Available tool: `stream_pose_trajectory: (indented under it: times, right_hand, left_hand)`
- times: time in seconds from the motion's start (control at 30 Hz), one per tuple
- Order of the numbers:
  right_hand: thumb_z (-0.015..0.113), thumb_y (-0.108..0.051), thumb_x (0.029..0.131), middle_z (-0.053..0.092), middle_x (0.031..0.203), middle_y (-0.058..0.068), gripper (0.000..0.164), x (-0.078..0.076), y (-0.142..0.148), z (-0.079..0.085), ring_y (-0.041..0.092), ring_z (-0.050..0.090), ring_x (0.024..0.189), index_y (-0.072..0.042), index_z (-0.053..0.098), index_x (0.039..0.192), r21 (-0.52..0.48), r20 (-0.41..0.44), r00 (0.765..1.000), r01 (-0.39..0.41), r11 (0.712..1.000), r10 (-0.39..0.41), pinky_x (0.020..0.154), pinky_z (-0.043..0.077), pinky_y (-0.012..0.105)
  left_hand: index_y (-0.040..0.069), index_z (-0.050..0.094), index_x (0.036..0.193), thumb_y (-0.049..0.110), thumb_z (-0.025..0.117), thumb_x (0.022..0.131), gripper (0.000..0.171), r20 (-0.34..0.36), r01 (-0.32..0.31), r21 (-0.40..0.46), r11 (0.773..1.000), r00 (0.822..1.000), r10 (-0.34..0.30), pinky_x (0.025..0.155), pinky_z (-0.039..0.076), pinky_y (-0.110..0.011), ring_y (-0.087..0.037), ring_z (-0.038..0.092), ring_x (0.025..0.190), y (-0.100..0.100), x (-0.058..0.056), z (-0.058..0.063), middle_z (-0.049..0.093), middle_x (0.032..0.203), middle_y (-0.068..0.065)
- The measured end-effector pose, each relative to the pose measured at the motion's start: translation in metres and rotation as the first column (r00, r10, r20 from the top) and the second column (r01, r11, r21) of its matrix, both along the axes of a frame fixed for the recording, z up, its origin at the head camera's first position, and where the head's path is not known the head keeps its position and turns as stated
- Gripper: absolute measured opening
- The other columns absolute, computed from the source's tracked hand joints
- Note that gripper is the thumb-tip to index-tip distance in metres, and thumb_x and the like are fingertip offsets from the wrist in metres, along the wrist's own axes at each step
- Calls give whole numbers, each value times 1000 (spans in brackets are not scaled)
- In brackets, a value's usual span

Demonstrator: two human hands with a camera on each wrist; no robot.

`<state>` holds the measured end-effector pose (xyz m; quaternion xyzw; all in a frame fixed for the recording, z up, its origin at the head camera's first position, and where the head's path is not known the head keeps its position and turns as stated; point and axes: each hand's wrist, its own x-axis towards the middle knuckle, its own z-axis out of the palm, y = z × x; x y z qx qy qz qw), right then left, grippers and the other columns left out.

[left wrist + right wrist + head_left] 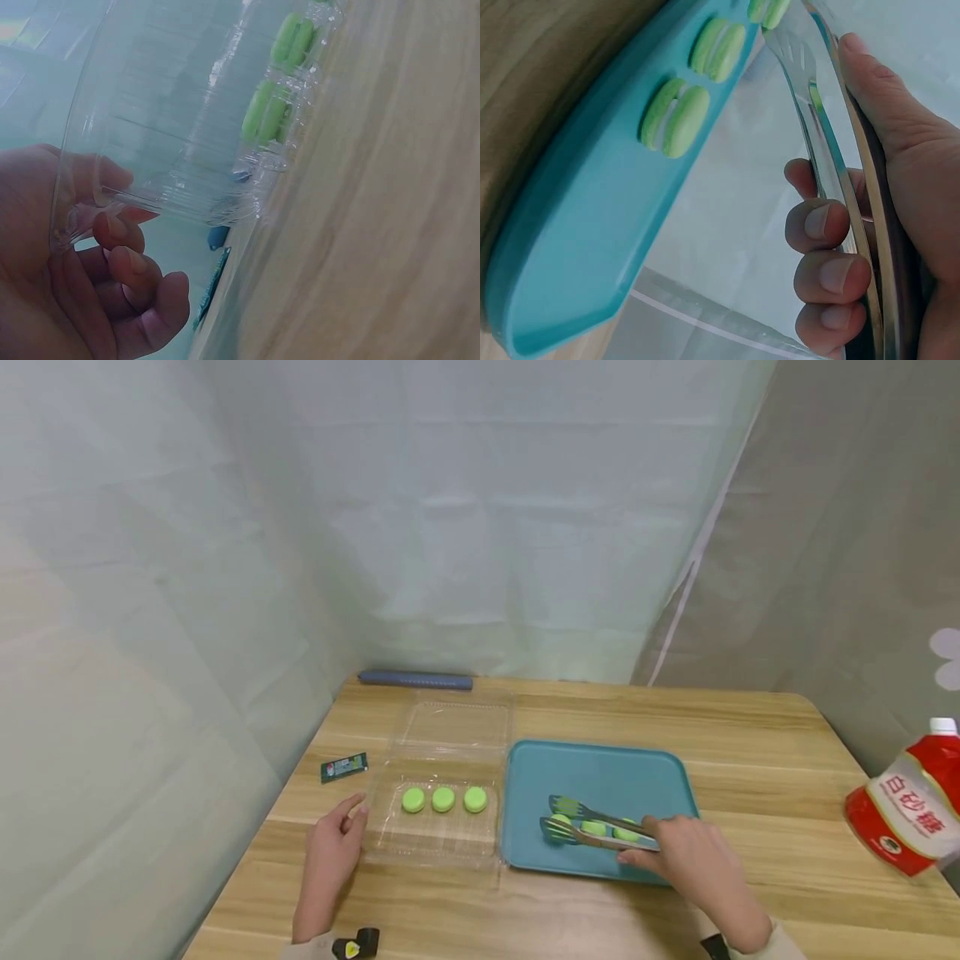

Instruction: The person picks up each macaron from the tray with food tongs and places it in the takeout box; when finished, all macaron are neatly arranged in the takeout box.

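Note:
My right hand point(693, 860) grips metal tongs point(874, 180) with dark slotted tips. In the head view the tips straddle the leftmost of three green macarons point(594, 829) in a row on a teal tray point(600, 768). At the left edge of a clear plastic clamshell box point(435, 849), my left hand point(336, 846) pinches the rim between thumb and curled fingers. Three more green macarons point(443, 799) sit in a row inside that box. Its clear lid point(457, 727) lies folded back behind it.
Left of the box lies a small dark packet point(344, 767). A blue-grey stick-like object point(416, 680) runs along the table's back edge. On the far right stands a red and white bag with a white cap point(911, 802). Pale curtains point(510, 527) hang behind the wooden table point(757, 760).

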<state>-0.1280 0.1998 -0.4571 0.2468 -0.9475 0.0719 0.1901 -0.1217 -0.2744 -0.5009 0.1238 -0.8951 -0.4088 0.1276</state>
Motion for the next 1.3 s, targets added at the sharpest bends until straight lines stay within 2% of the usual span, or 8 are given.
stream_pose_trajectory:
  times: [0.13,0.23,0.5,0.73,0.97,1.3]
  right_hand:
    - [83,-58,69,26,54,-12,52,0,0,7,5,23,48,-24,46,65,-2,90,995,45,999,-45,37,23,24]
    - [83,-59,70,30,54,-10,50,0,0,12,6,26,48,-23,48,66,6,123,990,69,998,-69,38,26,26]
    - [84,-59,68,29,54,-10,51,1,0,25,6,25,46,-24,46,66,-5,31,998,45,999,-45,36,25,26]
    - [81,-57,73,32,56,-11,48,-5,-5,47,6,28,49,-24,47,67,-19,106,994,42,999,-40,38,26,26]
    - [77,-61,77,25,56,-13,53,-12,-16,66,3,23,48,-25,41,64,-37,87,996,-1,999,4,41,22,24]
    - [81,-56,76,20,58,-13,52,-24,-42,83,3,22,50,-24,43,64,-35,79,996,-47,998,50,43,21,23]
  left_hand:
    - [-3,61,133,15,55,104,35,1,7,19,1000,1000,-7,45,35,-24,-13,43,50,0,1,1,45,64,-2]
    - [-4,60,134,15,54,105,36,7,15,31,999,1000,-15,45,36,-24,-14,43,51,0,1,2,46,64,-3]
    - [-3,61,135,15,55,105,35,3,15,29,999,1000,-15,45,36,-24,-14,44,50,-1,0,-1,48,62,-2]
    - [-4,61,134,15,56,105,35,-9,19,31,999,1000,-18,45,36,-25,-13,44,50,-1,0,-2,46,62,-2]
    - [-3,61,134,15,55,105,35,-3,18,43,999,1000,-18,45,37,-24,-14,47,50,1,-1,0,48,63,-2]
    - [-4,62,133,15,56,105,34,-13,9,33,999,1000,-9,45,38,-25,-14,48,51,-1,0,-1,50,64,-3]
